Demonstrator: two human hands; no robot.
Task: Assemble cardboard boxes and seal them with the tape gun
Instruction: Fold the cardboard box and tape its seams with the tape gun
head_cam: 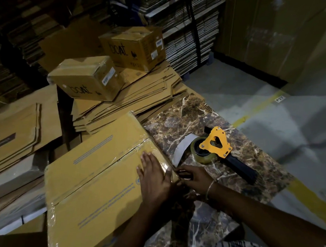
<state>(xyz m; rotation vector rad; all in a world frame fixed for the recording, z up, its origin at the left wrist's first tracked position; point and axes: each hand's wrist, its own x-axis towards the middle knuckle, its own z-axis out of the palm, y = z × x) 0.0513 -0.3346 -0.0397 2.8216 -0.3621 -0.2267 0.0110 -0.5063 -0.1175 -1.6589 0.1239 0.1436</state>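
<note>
Pressing left hand (152,171) flat on box (97,181) top, grip wide; my right hand (193,177) pinches tape at the edge. Tape gun (217,149) lies on tabletop (186,118).

Yellow-brown cardboard box (97,173) with flaps closed, clear tape along centre seam, overhanging the marble tabletop's (199,114) left edge, yellow tape gun (217,149) on its side, near the right edge

box (90,174): matt brown cardboard, glossy clear tape
surface (195,114): polished marble look
tape gun (217,146): yellow metal frame
</note>
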